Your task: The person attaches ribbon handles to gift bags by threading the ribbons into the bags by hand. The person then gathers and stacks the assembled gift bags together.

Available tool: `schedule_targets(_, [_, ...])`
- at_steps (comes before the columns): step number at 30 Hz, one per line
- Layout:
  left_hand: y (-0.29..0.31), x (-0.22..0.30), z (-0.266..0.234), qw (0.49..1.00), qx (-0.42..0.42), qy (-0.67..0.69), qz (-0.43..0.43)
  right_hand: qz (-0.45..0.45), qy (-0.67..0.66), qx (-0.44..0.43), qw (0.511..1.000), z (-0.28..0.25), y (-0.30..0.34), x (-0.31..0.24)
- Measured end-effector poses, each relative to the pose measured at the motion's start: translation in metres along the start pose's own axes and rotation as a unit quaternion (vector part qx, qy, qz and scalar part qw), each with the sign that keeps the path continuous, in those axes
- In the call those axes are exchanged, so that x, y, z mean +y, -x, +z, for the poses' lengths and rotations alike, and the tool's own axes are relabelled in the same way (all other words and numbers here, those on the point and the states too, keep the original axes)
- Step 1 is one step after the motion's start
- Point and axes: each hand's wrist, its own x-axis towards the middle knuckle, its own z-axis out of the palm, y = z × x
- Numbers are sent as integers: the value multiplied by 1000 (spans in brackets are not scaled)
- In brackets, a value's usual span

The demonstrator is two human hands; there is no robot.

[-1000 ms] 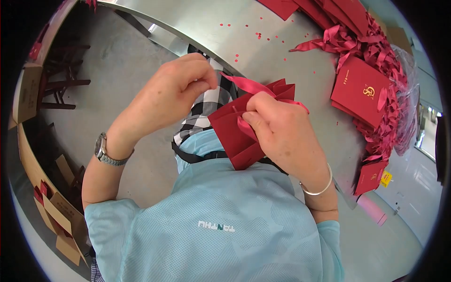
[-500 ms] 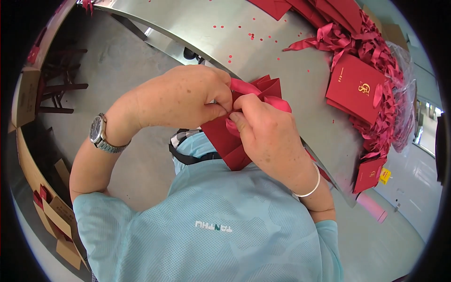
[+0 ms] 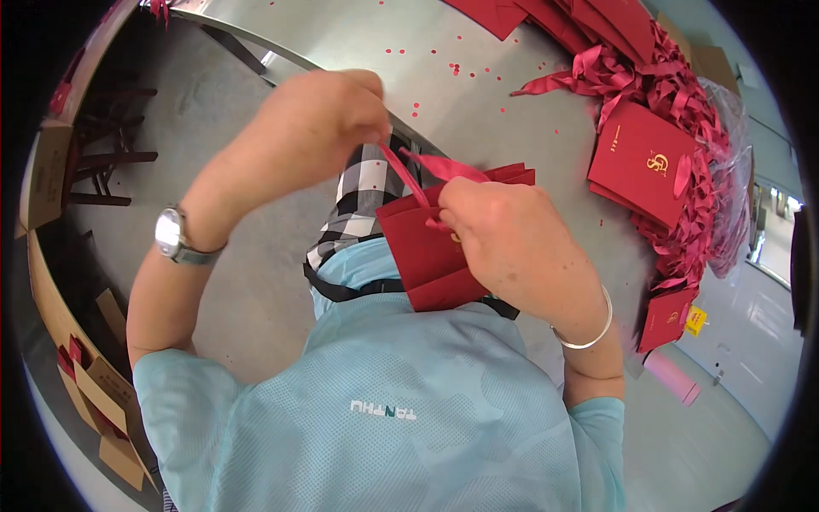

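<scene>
A small red paper bag (image 3: 424, 260) is held at the table's near edge, close to my body. My left hand (image 3: 328, 119), raised to the far left of the bag, is closed on a red ribbon (image 3: 408, 177) that runs taut down to the bag's front. Over the bag's right part, my right hand (image 3: 512, 235) is closed with thumb and fingertips at the ribbon where it meets the bag wall; its fingers partly hide that spot. Another stretch of ribbon sticks out behind the right hand, above the bag's opening.
On the metal table (image 3: 486, 111) lie small red paper dots. At the right are flat red bags (image 3: 640, 162), a heap of red ribbons (image 3: 695, 230) and clear plastic. A pink cylinder (image 3: 671, 378) lies farther right. Stools (image 3: 111, 158) and open cartons (image 3: 107, 401) stand at left.
My left hand has moved away from the bag, up and left, drawing the ribbon out straight. My right hand has shifted slightly right and down, and the bag's front is more exposed.
</scene>
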Motion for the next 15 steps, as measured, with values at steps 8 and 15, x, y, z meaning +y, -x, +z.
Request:
schedule_targets(8, [-2, -9, 14, 975, 91, -144, -139, 38, 32, 4, 999, 1, 1, 2])
schedule_targets(15, [11, 67, 39, 997, 65, -51, 6, 3, 17, 6, 1000, -3, -7, 29])
